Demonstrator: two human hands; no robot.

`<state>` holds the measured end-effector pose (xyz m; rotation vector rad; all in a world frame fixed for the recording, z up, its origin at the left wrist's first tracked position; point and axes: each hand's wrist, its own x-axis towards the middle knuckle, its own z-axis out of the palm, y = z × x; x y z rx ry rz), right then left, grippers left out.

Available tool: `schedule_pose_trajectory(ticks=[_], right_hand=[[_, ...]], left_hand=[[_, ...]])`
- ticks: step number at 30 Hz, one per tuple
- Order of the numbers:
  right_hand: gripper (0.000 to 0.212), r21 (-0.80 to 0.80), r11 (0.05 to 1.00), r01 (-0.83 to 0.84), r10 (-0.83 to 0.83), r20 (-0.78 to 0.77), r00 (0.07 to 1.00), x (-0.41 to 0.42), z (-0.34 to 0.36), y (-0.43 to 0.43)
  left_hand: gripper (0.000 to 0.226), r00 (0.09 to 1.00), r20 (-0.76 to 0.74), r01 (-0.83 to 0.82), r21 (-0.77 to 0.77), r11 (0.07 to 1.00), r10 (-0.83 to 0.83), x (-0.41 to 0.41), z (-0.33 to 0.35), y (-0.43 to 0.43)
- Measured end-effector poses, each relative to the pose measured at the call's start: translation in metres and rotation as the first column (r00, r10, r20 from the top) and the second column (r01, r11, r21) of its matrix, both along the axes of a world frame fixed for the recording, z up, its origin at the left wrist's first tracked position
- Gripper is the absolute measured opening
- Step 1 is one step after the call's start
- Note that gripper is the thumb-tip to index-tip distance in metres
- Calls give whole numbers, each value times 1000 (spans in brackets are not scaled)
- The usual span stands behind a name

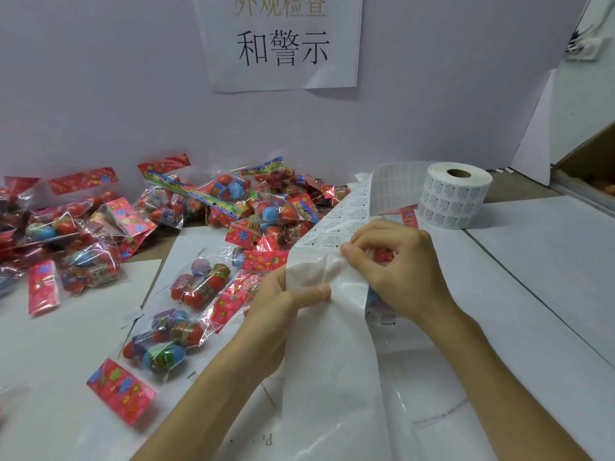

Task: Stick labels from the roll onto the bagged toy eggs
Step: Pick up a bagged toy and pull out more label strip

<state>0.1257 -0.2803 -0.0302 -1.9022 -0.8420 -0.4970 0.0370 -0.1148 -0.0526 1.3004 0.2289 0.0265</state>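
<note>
Label strip (344, 219) is mid-frame, held up off the table (532, 261). Its printed part arches away twd 1 o'clock, back to the roll (456, 194); the bare backing hangs down twd 6.

L hand (273, 307) grips the strip's left edge, thumb flat on the front, fingers behind. R hand (399, 264) is at the right edge, fingers curled, thumb & forefinger pinching where the labels start. Prob. a label corner, too small to be sure.

Under the R hand, mostly hidden, lies a bag (379, 311) w/ a label on it. Two bagged eggs packs (199, 284) lie flat at 9 o'clock of the hands. Big heap of bags (263, 207) at 11, second heap (66, 234) far left at 9.

Roll stands on end at 2 o'clock. Paper sign (283, 44) on the wall at 12. Cardboard box (592, 161) at 3, by the frame edge.
</note>
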Motion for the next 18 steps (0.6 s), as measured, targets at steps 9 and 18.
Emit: schedule_pose_trajectory(ticks=[9,18], right_hand=[[20,-62,997,-49,44,-76,996,2,9,-14],[13,-119,993,-13,3,-84,996,6,5,-12]], left_hand=[[60,1000,17,-5,129,992,3,-1,1,-3],[48,999,13,-32,135,990,31,-1,0,-2]])
